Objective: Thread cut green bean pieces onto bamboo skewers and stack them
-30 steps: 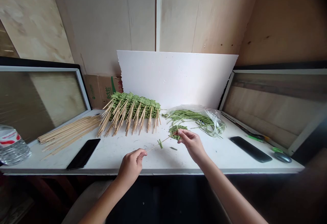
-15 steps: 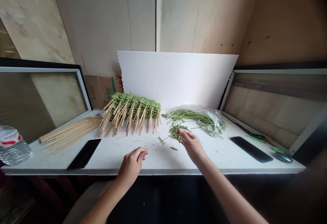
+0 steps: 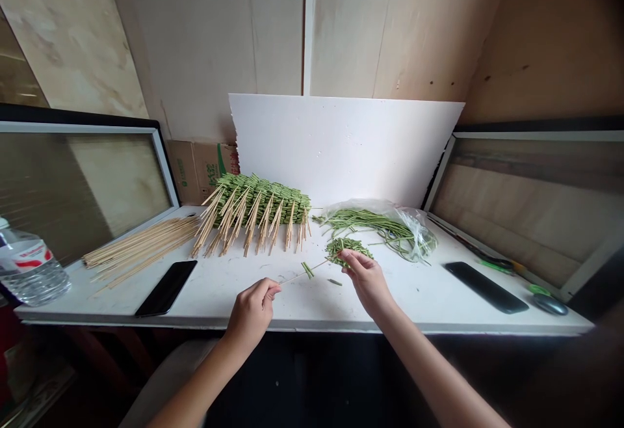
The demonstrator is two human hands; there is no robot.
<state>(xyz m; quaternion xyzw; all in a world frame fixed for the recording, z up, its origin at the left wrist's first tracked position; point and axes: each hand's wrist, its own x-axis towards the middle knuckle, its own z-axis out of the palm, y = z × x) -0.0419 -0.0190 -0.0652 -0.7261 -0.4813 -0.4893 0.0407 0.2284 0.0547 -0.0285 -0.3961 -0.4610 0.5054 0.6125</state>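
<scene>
My left hand [image 3: 252, 307] is closed round one end of a thin wooden skewer [image 3: 292, 279], which slants up to the right. Short pieces of green bean [image 3: 307, 270] are threaded crosswise on it, around its middle. At the skewer's far end my right hand [image 3: 366, 278] is closed in a pinch; whether a bean piece is also between those fingertips I cannot tell. Just behind the right hand lies a small heap of cut bean pieces [image 3: 351, 246]. A single cut piece [image 3: 335, 281] rests on the white table [image 3: 292, 314] below the skewer.
Filled bean skewers [image 3: 263, 200] are stacked at the back left, sticks forward. Bare skewers [image 3: 141, 246], a black phone [image 3: 166, 288] and a water bottle [image 3: 32, 265] are at left. Long beans [image 3: 370, 221] lie in a plastic bag; a dark flat object [image 3: 485, 287] and mouse [image 3: 550, 304] are right.
The view has shifted slightly, moving the scene a little to the right. My right fingertips sit slightly lower at the skewer's far end. Both hands remain closed.
</scene>
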